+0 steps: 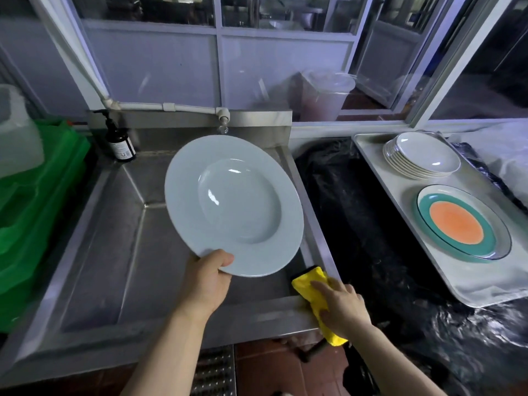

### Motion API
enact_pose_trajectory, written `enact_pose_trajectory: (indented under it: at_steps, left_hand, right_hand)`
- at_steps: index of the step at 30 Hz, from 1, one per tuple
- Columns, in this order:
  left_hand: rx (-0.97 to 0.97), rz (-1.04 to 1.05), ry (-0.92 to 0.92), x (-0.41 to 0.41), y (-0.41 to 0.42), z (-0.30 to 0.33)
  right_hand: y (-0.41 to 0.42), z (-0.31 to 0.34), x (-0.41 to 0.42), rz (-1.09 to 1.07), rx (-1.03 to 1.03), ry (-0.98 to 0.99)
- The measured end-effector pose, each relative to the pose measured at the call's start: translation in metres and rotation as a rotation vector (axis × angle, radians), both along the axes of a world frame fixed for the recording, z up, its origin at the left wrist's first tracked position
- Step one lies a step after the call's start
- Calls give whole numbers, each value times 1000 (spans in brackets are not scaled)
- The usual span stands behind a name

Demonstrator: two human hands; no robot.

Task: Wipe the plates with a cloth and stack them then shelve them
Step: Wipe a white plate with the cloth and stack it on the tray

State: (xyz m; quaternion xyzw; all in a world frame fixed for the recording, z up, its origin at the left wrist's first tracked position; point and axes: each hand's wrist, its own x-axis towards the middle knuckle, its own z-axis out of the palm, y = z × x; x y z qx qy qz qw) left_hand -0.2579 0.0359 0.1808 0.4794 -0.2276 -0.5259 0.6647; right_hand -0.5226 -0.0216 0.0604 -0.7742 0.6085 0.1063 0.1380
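Observation:
My left hand [207, 281] grips the near rim of a large white deep plate [233, 204], held tilted above the steel sink [114, 252]. My right hand [341, 305] lies flat, fingers straight, on a yellow cloth [307, 284] draped over the sink's front right corner. On a white tray [485, 287] to the right stands a stack of several white plates [421, 155], and nearer lies a plate with orange centre and teal ring [463, 221].
A brown pump bottle [120, 141] stands at the sink's back left, a tap [223, 121] behind the plate. Green crates [37, 201] sit left. Black plastic sheeting [365, 218] covers the counter between sink and tray. Windows run along the back.

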Motion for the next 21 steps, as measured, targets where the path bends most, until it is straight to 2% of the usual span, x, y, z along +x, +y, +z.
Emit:
enact_pose_trajectory:
  at_steps: [1,3,5,7,10,12,15,18,21]
  left_hand:
    - [81,23,-103,0,0,-2]
    - [225,114,-172,1,-1,-3]
    - [132,111,-192,3,0,-5]
    - [63,109,-74,5,-1,-4]
    - [62,133,-179,5,-3,-6]
    - [57,178,-202,1,-6,-5]
    - [22,257,-21,-6,-12,0]
    - [-89,285,57,-15,-15,9]
    - [-138,295,172,-17,-14,13]
  right_hand:
    - [-1,-1,1,-27,-7,-42]
    - [-1,3,3,-111,-54,-197]
    - [0,15,7,-200,-186,-424]
    - [-1,38,16,-229,-345,-621]
    - [1,87,39,-117,-547,-821]
    - [8,120,58,33,-633,-853]
    - [24,153,81,232,-675,-795]
    - [36,162,100,407,-631,-725]
    - [40,163,112,461,-566,-685]
